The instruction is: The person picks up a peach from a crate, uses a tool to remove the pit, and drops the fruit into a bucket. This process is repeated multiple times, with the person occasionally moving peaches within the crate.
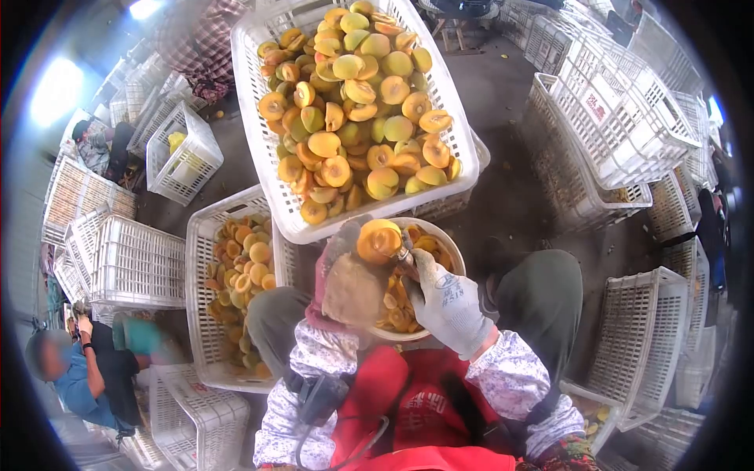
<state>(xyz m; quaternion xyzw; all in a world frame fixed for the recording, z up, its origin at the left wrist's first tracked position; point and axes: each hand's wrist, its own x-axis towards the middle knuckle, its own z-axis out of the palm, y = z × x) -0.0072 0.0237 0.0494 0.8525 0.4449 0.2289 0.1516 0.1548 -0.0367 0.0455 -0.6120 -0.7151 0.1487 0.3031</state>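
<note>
Left hand (351, 284), gloved, pinches a peach half (378, 240) over the bowl (450, 250); right hand (448, 304) curls around a tool at three o'clock, its blade hidden; the bowl's near rim is covered by both hands.

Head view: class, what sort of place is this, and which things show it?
Probably a fruit-processing yard or shed. A crate brims with halved fruit, stacked empty crates stand around, and the gloved left hand holds a fruit half over a bowl.
</note>
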